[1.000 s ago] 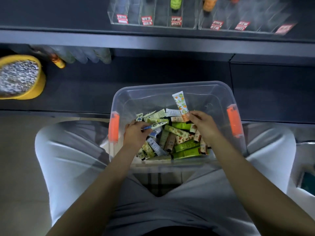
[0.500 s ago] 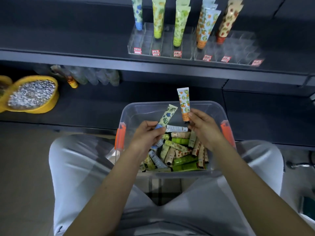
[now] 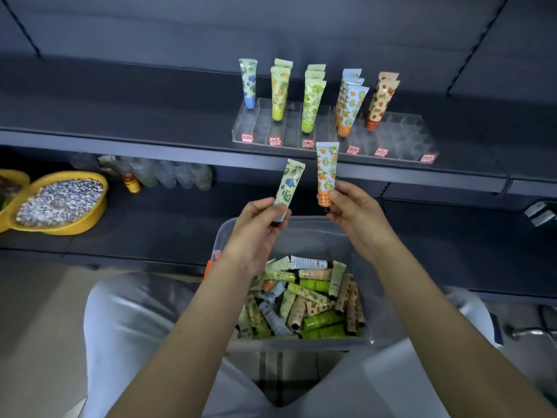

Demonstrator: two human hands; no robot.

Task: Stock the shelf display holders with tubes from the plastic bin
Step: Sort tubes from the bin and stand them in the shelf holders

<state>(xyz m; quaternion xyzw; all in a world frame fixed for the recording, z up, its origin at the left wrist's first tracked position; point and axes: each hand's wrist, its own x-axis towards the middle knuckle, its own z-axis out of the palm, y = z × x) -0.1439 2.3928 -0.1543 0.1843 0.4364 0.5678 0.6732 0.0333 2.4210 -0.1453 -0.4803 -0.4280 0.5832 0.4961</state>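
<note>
Two tubes were held upright over bin (image 3: 310,236): left hand (image 3: 256,227) pinched blue tube (image 3: 288,188), right hand (image 3: 352,209) pinched orange tube (image 3: 326,173), both by the cap end. Holders (image 3: 401,137) stood beyond, part-filled. Advised: match pattern rows, seat cap-down in free slots.

Two hands (image 3: 256,229) (image 3: 355,211), two held tubes (image 3: 288,188) (image 3: 326,173), one bin (image 3: 307,236), two yellow bowls (image 3: 90,220) (image 3: 13,175)

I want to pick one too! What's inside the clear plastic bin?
The plastic bin holds a loose pile of tubes lying every way: green, cream, orange-patterned, blue-patterned. Tubes underneath the top layer are covered, and the left forearm hides the pile's left edge.
</note>
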